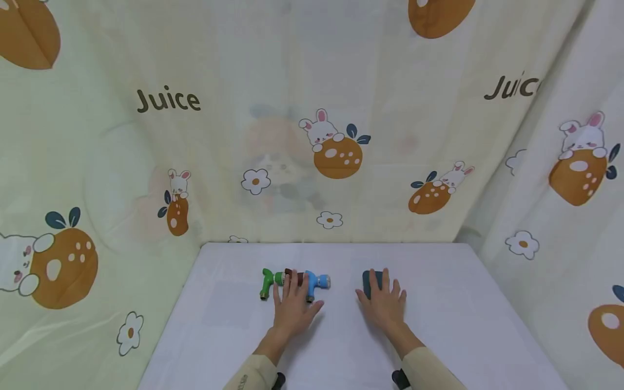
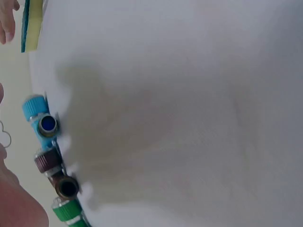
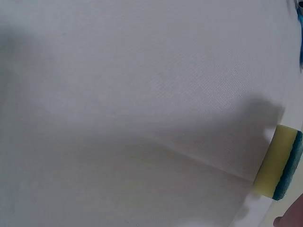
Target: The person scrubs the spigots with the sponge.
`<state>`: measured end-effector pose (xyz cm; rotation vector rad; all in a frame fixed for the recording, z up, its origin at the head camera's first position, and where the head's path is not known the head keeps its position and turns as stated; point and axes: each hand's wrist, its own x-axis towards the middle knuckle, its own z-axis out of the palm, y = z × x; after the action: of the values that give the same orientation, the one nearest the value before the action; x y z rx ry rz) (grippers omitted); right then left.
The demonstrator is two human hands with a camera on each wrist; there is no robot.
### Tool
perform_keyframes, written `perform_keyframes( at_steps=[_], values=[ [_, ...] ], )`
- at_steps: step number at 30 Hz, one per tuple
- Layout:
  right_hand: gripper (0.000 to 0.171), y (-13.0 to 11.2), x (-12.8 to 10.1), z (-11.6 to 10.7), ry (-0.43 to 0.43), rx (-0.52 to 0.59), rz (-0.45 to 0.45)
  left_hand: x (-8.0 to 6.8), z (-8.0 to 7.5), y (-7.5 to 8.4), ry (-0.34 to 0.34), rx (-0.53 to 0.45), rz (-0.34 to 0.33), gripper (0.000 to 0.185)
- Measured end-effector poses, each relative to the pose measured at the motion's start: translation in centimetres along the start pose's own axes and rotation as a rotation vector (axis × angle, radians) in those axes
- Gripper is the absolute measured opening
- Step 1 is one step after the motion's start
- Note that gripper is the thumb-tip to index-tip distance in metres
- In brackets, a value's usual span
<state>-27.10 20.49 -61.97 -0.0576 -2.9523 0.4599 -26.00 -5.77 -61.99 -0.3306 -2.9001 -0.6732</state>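
My left hand (image 1: 291, 313) is spread with its fingers over a row of small tap-shaped fittings. One is green (image 1: 267, 283), the middle one brown (image 2: 49, 161), and one blue (image 1: 319, 281). They lie side by side on the table; the hand partly covers the brown one in the head view. My right hand (image 1: 386, 306), fingers also spread, is over a scouring sponge (image 1: 366, 283). The right wrist view shows the sponge's yellow foam (image 3: 274, 161) and dark green scouring side facing up. Neither hand grips anything; whether fingertips touch the things cannot be told.
A white table (image 1: 229, 325) extends around both hands. Behind it and at the sides hangs a pale curtain (image 1: 219, 146) printed with rabbits, oranges, flowers and the word Juice. Sleeves (image 1: 431, 368) cover both forearms.
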Motion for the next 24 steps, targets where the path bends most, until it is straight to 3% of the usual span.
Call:
perform_keyframes(
  at_steps=[6, 14, 24],
  values=[
    [0.077, 0.2, 0.6, 0.7, -0.041, 0.009, 0.024, 0.6, 0.3, 0.9, -0.028, -0.046, 0.017, 0.081],
    [0.078, 0.3, 1.3, 2.2, -0.106, 0.069, 0.049, 0.9, 0.7, 1.8, -0.041, -0.029, 0.03, 0.082],
    [0.071, 0.1, 1.5, 2.7, -0.117, 0.084, 0.059, 1.4, 2.0, 2.3, -0.044, -0.005, 0.038, 0.081]
  ],
)
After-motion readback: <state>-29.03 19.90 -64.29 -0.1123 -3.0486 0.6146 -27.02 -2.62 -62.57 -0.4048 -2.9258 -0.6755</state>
